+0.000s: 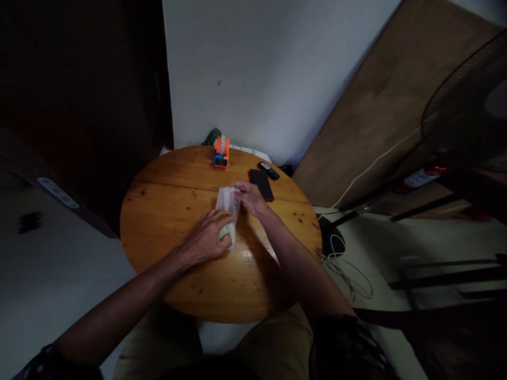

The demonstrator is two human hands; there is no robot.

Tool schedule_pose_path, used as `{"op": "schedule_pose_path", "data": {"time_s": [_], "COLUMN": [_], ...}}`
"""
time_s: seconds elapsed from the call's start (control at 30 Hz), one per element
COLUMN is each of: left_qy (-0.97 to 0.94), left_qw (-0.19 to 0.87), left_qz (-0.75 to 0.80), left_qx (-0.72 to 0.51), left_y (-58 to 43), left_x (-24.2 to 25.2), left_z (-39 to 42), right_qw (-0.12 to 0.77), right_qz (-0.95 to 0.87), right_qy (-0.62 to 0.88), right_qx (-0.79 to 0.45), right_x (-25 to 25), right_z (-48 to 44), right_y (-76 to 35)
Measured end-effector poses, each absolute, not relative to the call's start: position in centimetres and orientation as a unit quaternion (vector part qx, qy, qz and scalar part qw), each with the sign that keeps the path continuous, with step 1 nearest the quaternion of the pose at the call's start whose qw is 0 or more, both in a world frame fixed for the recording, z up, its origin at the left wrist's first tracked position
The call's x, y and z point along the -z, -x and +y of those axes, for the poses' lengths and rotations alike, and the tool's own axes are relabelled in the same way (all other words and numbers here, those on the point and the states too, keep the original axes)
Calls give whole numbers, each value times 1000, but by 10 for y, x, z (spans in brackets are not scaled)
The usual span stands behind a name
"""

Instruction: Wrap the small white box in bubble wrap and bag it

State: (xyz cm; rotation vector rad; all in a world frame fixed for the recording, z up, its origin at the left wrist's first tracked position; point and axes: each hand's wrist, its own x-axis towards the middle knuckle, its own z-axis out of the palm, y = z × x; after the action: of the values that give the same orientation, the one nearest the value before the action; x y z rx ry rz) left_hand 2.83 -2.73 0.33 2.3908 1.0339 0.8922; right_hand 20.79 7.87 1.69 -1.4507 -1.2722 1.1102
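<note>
A whitish, see-through piece of plastic wrap (227, 199), folded long and narrow, lies near the middle of the round wooden table (158, 221). It looks bumpy like bubble wrap; whether anything is inside I cannot tell. My left hand (208, 235) lies over its lower left part, fingers curled and thumb against the near end. At the far right corner, my right hand (250, 198) pinches the wrap between thumb and fingers. Just beyond that hand rests a dark, flat, red-edged rectangular object (261, 184), with a black remote control (268, 170) behind it.
An orange and blue tape dispenser (222, 152) stands at the table's far edge, against the wall (237, 74). To the right are a fan (467, 100), a power strip (420, 178) and a loose white cable (348, 274) on the floor. A dark door panel (79, 95) rises at left.
</note>
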Motion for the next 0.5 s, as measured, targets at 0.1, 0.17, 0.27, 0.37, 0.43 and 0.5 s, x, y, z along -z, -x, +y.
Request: {"op": "schedule_pose_path", "data": {"time_s": [0.1,0.17,0.27,0.37,0.43,0.5], "left_qy": [-846,-847,-860,-866,-865,-862], "left_qw": [162,139,125,139,151,161], "left_qz": [393,403,393,385,381,382], "left_qx": [-321,-317,-301,-289,-289,-291], "left_y": [-30,-30,-29,-29,-29,-29], "left_x": [-7,-9,-12,-12,-11,-10], "left_z": [-31,-33,-34,-34,-33,-32], "right_qw": [429,410,399,380,371,374], "right_qz": [-520,-521,-521,-527,-528,-525], "right_qy": [576,586,588,592,596,599], "right_qx": [-463,-466,-472,-478,-478,-475], "right_x": [-14,-11,-10,-13,-14,-13], "right_z": [85,87,87,87,86,86], "right_y": [-203,-203,-205,-207,-207,-206]}}
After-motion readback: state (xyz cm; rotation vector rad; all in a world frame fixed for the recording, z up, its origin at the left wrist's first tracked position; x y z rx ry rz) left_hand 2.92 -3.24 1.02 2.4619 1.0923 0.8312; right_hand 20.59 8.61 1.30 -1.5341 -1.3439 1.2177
